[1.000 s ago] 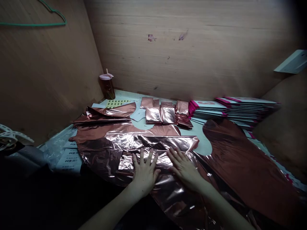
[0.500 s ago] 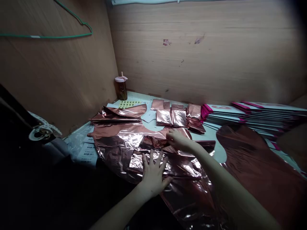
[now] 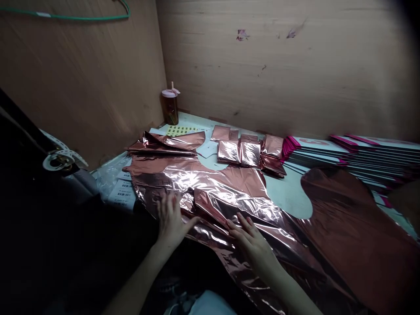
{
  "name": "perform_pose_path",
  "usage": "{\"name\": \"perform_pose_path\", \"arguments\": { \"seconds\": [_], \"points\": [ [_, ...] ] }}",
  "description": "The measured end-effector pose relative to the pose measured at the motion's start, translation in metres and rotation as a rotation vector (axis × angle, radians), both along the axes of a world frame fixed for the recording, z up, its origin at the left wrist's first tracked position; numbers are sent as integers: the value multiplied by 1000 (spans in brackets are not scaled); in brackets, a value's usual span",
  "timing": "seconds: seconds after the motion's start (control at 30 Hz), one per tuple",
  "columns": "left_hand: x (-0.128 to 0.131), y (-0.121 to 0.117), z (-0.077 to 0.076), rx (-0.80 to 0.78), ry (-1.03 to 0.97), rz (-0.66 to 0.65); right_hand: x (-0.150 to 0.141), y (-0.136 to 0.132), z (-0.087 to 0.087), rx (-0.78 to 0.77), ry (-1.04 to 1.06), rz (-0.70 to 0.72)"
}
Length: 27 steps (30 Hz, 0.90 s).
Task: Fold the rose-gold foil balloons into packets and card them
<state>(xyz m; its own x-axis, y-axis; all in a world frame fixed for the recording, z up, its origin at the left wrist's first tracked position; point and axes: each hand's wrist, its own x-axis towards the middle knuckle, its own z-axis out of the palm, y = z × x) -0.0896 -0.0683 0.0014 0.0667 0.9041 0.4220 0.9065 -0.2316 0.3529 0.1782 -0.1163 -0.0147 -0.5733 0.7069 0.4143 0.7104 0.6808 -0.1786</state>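
Note:
A large sheet of shiny rose-gold foil with curved cut-outs, like a flat foil balloon, spreads over the table and hangs past its front edge. Palm down, my left hand lies on the foil's left part with its fingers spread. My right hand rests flat on the foil farther right, fingers stretched out along a folded strip. Neither hand grips anything. Behind the foil lie several small folded foil packets in rows. More foil covers the right side of the table.
Stacked pink-edged cards stand at the back right. A lidded cup with a straw is in the corner near a yellow sticker sheet. Barcode labels and clear plastic lie at left. A green hanger hangs on the left wall.
My left hand has moved left across the foil. My right hand has come back toward me and opened flat. The folded foil in the middle has shifted and spread out. The view has tilted down.

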Motion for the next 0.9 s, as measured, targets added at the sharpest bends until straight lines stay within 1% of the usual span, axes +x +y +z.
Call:
{"name": "perform_pose_path", "arguments": {
  "seconds": [0.03, 0.07, 0.1, 0.13, 0.17, 0.2, 0.23, 0.3, 0.37, 0.43, 0.47, 0.53, 0.6, 0.67, 0.7, 0.77, 0.8, 0.83, 0.87, 0.9],
  "points": [
    [2, -3, 1, 116, -47, 28, -1, 0, 0, 14, 15, 10],
    [8, -7, 2, 208, -61, 0, -1, 0, 0, 27, 31, 15],
    [19, -11, 4, 258, -39, -76, -2, -2, -1, 37, 46, 18],
    [32, -13, 5, 258, 12, -173, -3, -3, -1, 51, 62, 21],
    [47, -14, 6, 216, 77, -257, -4, -6, -1, 69, 79, 22],
    [61, -14, 6, 145, 140, -300, -6, -9, 0, 87, 92, 23],
    [73, -12, 5, 59, 188, -301, -7, -12, 3, 100, 96, 27],
    [88, -6, -1, -90, 241, -246, -12, -15, 12, 76, 96, 9],
    [91, -1, -9, -168, 272, -216, -19, -12, 22, -15, 106, -76],
    [86, 0, -15, -189, 302, -234, -26, -2, 27, -87, 97, -176],
    [82, 0, -16, -191, 316, -249, -27, 5, 27, -106, 66, -202],
    [71, -2, -17, -194, 338, -278, -23, 15, 19, -129, -46, -179],
    [61, 1, -14, -214, 362, -331, -12, 15, 9, -170, -143, -144],
    [53, 15, -9, -259, 396, -429, 4, 1, 4, -220, -181, -149],
    [50, 27, -5, -286, 420, -506, 11, -9, 4, -248, -182, -157],
    [51, 61, 4, -321, 473, -704, 20, -32, 12, -312, -162, -166],
    [53, 79, 9, -314, 498, -798, 21, -41, 17, -346, -144, -163],
    [56, 97, 14, -284, 514, -864, 19, -49, 21, -377, -122, -159],
    [59, 112, 19, -228, 516, -892, 16, -54, 25, -396, -94, -147],
    [61, 121, 23, -166, 505, -903, 11, -56, 27, -399, -63, -130]
  ]
}}
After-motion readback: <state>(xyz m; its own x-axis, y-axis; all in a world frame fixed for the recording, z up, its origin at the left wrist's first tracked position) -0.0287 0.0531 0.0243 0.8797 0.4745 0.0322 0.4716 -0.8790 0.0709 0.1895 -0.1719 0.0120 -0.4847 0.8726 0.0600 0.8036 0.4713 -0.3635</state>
